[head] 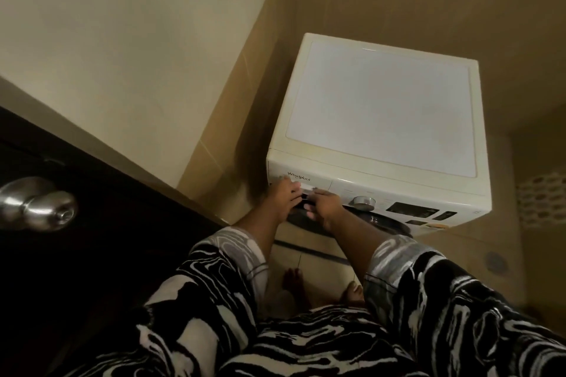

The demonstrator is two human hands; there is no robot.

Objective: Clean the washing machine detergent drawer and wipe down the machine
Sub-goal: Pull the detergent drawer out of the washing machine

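A white front-loading washing machine [379, 107] stands in a tiled corner. Its detergent drawer [301, 182] is at the top left of the front panel, flush with the panel as far as I can see. My left hand [283, 197] rests on the drawer front with its fingers curled at the dark handle recess. My right hand [324, 206] is beside it, fingers hooked into the same recess. To their right sits the silver dial [364, 202], and the dark door rim [382, 222] shows below it.
A dark door with a steel knob [39, 203] is close on my left. Beige tiled walls hem the machine on the left and behind. My bare feet [294, 283] stand on the tiled floor in front. A floor drain [494, 262] lies at the right.
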